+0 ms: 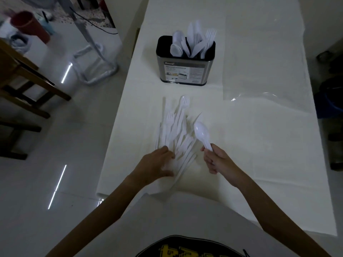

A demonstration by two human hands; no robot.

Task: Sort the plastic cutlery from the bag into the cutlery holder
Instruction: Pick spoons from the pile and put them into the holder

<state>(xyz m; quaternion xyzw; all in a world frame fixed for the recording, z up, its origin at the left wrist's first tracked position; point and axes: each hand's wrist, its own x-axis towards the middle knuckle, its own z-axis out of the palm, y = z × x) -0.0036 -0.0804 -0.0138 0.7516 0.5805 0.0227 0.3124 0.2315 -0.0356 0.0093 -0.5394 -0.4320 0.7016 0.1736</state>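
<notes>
A pile of white plastic cutlery [176, 130], mostly forks and knives, lies on the white table in front of me. My left hand [157, 164] rests flat on the near end of the pile, fingers spread over the handles. My right hand [216, 160] grips the handle of a white plastic spoon [202, 133], bowl raised and tilted away, just right of the pile. Farther back stands the metal cutlery holder [184, 71] with a black rim; spoons, knives and forks stand upright in it. A clear plastic bag [263, 89] lies flat to its right.
The white table [259, 154] runs away from me; its left edge drops to a glossy tiled floor. A wooden chair [24, 86], a fan stand [96, 67] and a red cup [29, 25] are at the left. Dark objects line the right edge.
</notes>
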